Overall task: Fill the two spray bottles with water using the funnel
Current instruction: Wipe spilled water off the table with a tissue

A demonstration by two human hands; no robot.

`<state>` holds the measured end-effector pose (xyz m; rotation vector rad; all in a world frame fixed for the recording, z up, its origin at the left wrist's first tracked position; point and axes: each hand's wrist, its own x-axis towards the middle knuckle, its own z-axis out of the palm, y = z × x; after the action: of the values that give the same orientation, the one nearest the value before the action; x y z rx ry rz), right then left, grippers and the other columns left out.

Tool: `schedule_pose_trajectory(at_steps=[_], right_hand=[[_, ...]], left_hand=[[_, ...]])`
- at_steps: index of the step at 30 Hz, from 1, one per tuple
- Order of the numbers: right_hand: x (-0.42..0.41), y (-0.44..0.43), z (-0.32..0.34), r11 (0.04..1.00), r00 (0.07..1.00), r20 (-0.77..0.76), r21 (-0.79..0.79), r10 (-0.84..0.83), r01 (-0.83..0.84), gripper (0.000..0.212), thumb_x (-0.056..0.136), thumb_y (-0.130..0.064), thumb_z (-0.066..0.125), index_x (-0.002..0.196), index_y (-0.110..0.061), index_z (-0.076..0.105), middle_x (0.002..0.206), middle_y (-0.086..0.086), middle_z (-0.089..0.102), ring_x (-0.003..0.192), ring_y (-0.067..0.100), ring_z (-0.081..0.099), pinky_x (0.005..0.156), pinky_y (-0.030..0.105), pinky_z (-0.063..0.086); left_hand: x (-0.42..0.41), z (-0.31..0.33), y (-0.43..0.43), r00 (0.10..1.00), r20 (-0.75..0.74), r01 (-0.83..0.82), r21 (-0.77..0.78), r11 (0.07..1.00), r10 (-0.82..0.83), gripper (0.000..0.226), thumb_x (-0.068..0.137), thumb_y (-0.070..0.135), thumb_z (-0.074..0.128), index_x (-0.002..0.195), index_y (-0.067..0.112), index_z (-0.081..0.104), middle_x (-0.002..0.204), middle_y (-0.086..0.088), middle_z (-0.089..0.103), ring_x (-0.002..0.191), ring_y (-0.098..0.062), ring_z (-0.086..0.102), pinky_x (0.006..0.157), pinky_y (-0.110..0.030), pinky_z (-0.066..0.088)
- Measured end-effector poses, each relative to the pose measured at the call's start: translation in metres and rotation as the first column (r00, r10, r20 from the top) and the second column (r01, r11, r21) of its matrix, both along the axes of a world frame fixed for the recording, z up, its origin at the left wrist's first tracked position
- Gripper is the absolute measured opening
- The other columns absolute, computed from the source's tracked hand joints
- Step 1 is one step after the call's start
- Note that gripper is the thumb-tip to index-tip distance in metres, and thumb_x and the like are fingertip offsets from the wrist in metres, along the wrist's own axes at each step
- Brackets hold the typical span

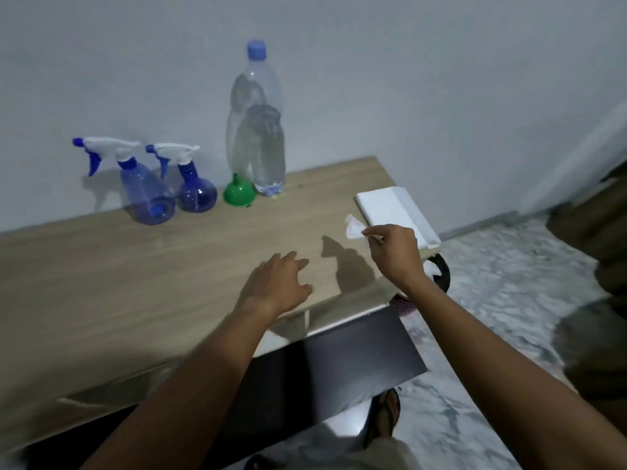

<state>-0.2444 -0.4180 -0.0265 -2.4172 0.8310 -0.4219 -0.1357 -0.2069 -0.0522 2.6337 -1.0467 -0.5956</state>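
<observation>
Still early: two spray bottles (169, 184) capped, seemingly empty, at worktop (101, 283) rear beside green funnel (238, 195) and water bottles (258, 130). Left hand (280, 283) spread, empty; right hand (393, 252) fingers (371, 234) pinching tissue scrap (354, 227). Uncapping, funnelling, pouring all left.

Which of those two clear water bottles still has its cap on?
The taller water bottle at the back, topped by a blue cap. The shorter water bottle standing in front of it shows no cap.
</observation>
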Motion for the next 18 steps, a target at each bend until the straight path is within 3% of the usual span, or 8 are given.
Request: schedule_pose_trajectory(at_steps=[4,7,9,11,14,18], right_hand=[[-0.028,-0.082,0.008,0.991,0.992,0.046,0.069,-0.115,0.111,0.028,0.089,-0.028,0.063,0.108,-0.015,0.080,0.102,0.005,0.079,0.100,0.023,0.071,0.090,0.029,0.054],[-0.042,-0.150,0.003,0.979,0.981,0.050,0.095,-0.185,0.180,0.032,0.090,-0.041,0.068,0.096,-0.013,0.081,0.095,0.002,0.079,0.093,0.019,0.071,0.083,0.028,0.053],[-0.047,-0.193,-0.005,0.973,0.977,0.010,0.095,-0.214,0.213,0.020,0.091,-0.028,0.070,0.086,-0.011,0.079,0.082,0.002,0.077,0.083,0.020,0.070,0.074,0.027,0.051],[-0.048,-0.231,-0.019,0.966,0.972,-0.029,0.105,-0.232,0.234,0.012,0.089,-0.012,0.067,0.089,-0.010,0.078,0.084,0.004,0.077,0.084,0.021,0.070,0.073,0.025,0.049],[-0.043,-0.278,-0.045,0.973,0.978,-0.087,0.118,-0.187,0.197,0.025,0.089,-0.001,0.060,0.107,-0.008,0.077,0.102,0.008,0.078,0.098,0.023,0.070,0.080,0.024,0.050],[-0.029,-0.319,-0.076,0.989,0.979,-0.189,0.109,-0.074,0.095,0.031,0.089,0.005,0.053,0.105,-0.005,0.078,0.104,0.013,0.077,0.098,0.029,0.071,0.083,0.036,0.059]], left_hand=[[-0.013,0.000,-0.108,0.997,-0.021,0.070,-0.020,0.997,-0.070,0.075,0.087,0.053,0.063,0.153,0.031,0.035,0.164,0.001,0.026,0.148,-0.024,0.029,0.119,-0.042,0.028],[-0.021,-0.004,-0.190,0.998,0.010,0.064,-0.042,0.997,-0.064,0.081,0.086,0.058,0.062,0.155,0.031,0.029,0.165,-0.001,0.021,0.148,-0.027,0.027,0.117,-0.044,0.032],[-0.022,-0.008,-0.238,0.998,0.064,0.008,-0.039,0.999,-0.006,0.085,0.086,0.064,0.057,0.156,0.032,0.024,0.167,-0.002,0.015,0.150,-0.029,0.022,0.117,-0.048,0.031],[-0.020,-0.015,-0.275,0.990,0.102,-0.090,-0.026,0.996,0.092,0.089,0.084,0.071,0.054,0.156,0.033,0.020,0.168,-0.002,0.011,0.153,-0.031,0.013,0.116,-0.053,0.028],[-0.022,-0.026,-0.308,0.968,0.125,-0.218,-0.005,0.976,0.217,0.096,0.076,0.081,0.052,0.154,0.036,0.021,0.168,0.000,0.007,0.153,-0.035,0.003,0.112,-0.062,0.026],[-0.027,-0.036,-0.328,0.942,0.056,-0.333,0.019,0.943,0.332,0.101,0.072,0.080,0.061,0.155,0.036,0.024,0.168,0.003,0.004,0.153,-0.037,-0.003,0.112,-0.064,0.028]])
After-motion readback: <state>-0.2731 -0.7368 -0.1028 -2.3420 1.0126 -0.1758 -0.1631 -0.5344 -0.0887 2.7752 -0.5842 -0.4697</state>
